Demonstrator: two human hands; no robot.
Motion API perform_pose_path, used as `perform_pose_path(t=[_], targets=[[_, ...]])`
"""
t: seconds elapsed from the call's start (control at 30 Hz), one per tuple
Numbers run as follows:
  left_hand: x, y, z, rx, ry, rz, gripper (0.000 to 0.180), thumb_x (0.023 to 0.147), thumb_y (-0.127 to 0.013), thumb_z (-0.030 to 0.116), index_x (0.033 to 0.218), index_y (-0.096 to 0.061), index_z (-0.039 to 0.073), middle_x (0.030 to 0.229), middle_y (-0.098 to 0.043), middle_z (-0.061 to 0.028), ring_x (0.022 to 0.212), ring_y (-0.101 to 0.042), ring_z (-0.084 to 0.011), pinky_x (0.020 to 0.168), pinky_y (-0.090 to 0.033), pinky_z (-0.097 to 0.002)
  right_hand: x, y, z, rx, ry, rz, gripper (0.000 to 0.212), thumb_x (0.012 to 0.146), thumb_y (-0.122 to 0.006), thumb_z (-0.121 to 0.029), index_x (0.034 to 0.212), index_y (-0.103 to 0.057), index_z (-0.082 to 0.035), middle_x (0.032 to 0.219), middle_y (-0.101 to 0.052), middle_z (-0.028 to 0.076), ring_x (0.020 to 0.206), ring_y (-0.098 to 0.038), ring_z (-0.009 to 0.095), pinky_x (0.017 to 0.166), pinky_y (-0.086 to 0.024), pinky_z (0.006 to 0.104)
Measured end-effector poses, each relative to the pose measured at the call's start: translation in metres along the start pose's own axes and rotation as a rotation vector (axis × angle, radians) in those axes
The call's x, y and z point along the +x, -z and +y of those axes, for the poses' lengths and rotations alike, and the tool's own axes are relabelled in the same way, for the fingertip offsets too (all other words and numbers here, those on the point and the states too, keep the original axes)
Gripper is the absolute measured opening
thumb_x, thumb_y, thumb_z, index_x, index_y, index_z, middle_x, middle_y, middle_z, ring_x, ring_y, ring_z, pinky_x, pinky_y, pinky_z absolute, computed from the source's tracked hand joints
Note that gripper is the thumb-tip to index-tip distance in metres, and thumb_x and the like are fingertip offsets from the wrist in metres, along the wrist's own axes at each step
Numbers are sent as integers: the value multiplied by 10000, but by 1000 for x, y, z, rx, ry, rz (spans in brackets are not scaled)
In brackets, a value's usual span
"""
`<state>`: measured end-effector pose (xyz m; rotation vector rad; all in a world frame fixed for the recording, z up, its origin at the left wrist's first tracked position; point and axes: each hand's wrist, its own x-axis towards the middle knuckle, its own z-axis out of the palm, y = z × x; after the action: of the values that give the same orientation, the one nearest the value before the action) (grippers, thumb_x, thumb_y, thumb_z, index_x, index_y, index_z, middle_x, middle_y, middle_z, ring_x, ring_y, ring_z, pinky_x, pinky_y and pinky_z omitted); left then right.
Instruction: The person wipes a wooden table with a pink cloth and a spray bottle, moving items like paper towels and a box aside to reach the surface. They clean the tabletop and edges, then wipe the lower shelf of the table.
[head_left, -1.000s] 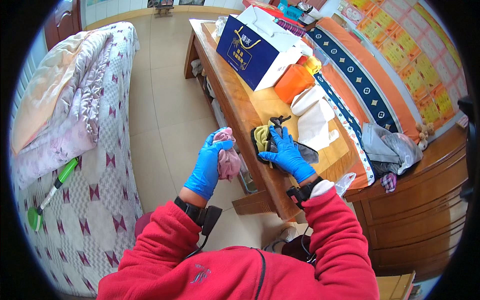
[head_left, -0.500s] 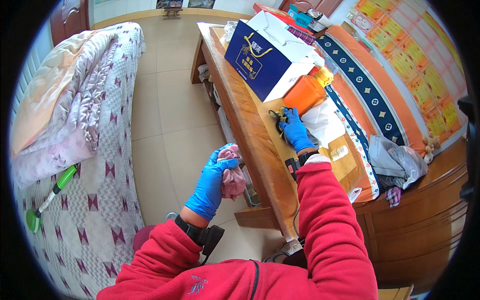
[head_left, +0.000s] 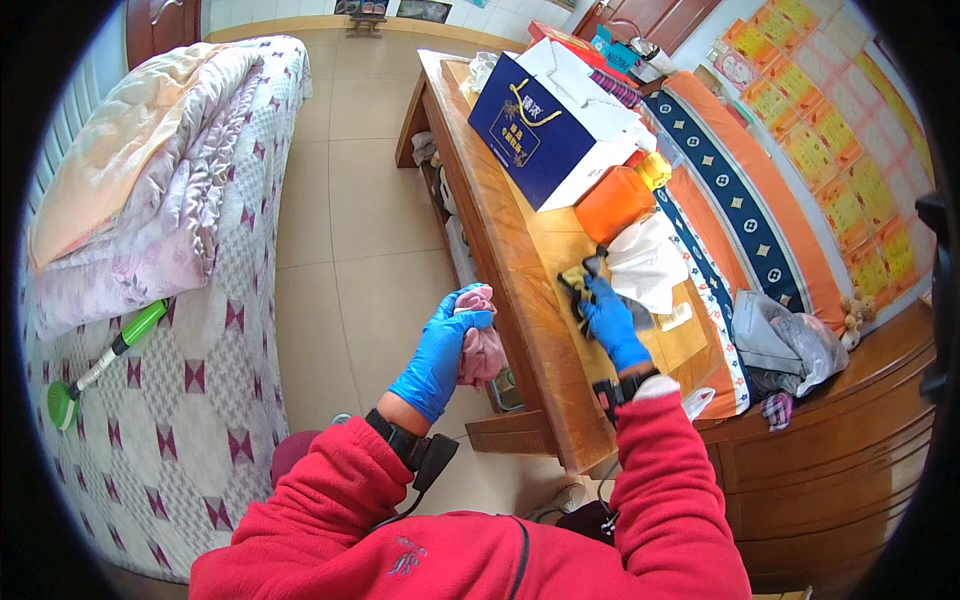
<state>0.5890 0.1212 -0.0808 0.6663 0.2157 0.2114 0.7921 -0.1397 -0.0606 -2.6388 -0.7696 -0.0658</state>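
Note:
My left hand [head_left: 432,362], in a blue glove, is closed around a crumpled pink cloth [head_left: 484,347] in front of the table's long edge. My right hand [head_left: 613,326], gloved in the same blue, reaches over the wooden table [head_left: 522,312]. Its fingers are bent on a dark thing with yellow patches [head_left: 572,281] lying on the tabletop; its kind is unclear. Just beyond the right hand are a white tissue [head_left: 648,263] and an orange container [head_left: 614,204]. A small pale object [head_left: 676,317] lies to the right of the hand.
A large blue and white paper bag [head_left: 530,135] stands farther back on the table. On the left, a bed [head_left: 235,400] holds folded bedding [head_left: 120,190] and a green-handled brush [head_left: 135,325]. An orange and navy seat [head_left: 740,210] lies behind the table, with plastic bags [head_left: 790,330] at its end.
My right hand has drawn nearer to me along the tabletop, and the dark and yellow thing has come with it. The left hand still grips the pink cloth. The view has shifted slightly.

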Motion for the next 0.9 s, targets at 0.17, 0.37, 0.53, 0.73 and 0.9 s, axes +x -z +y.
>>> perform_pose_path(t=[0.17,0.37,0.53,0.73,0.9], targets=[[4,-1,-5,-62,8,-3,417,861,-704,39,1267,-613,72,1154,-651,-44,1028,-622,-162,942,-493,-284,-97,20,-20,49,181,-72,569,895,-680,-149,1432,-506,-81,1476,-473,246,1350,-468,415,1115,-393,428],[-1,0,-4,-75,-2,12,401,880,-705,59,1270,-617,82,1125,-649,-42,1004,-628,-152,907,-514,-282,-210,47,-79,-107,266,-261,625,875,-681,-162,1473,-500,-170,1572,-378,189,1456,-349,380,1166,-186,572],[-3,-1,-2,-89,-6,3,394,888,-702,68,1272,-616,86,1128,-649,-40,1010,-628,-150,922,-507,-280,-193,44,-103,-256,421,-365,638,881,-677,-190,1485,-475,-180,1615,-306,148,1474,-293,416,1139,-226,639],[-4,-2,0,-169,-1,-10,379,871,-712,45,1239,-623,64,1154,-649,-27,1032,-603,-157,955,-481,-288,-81,-17,-123,-320,407,-254,655,908,-647,-202,1522,-419,-218,1659,-216,103,1511,-213,396,1103,-216,718],[-2,4,5,-167,14,29,355,913,-687,62,1260,-613,62,1157,-650,-27,1030,-609,-136,961,-481,-272,66,-68,-130,-235,382,-171,621,948,-624,-249,1530,-410,-279,1662,-225,88,1524,-189,381,1114,-171,727]])
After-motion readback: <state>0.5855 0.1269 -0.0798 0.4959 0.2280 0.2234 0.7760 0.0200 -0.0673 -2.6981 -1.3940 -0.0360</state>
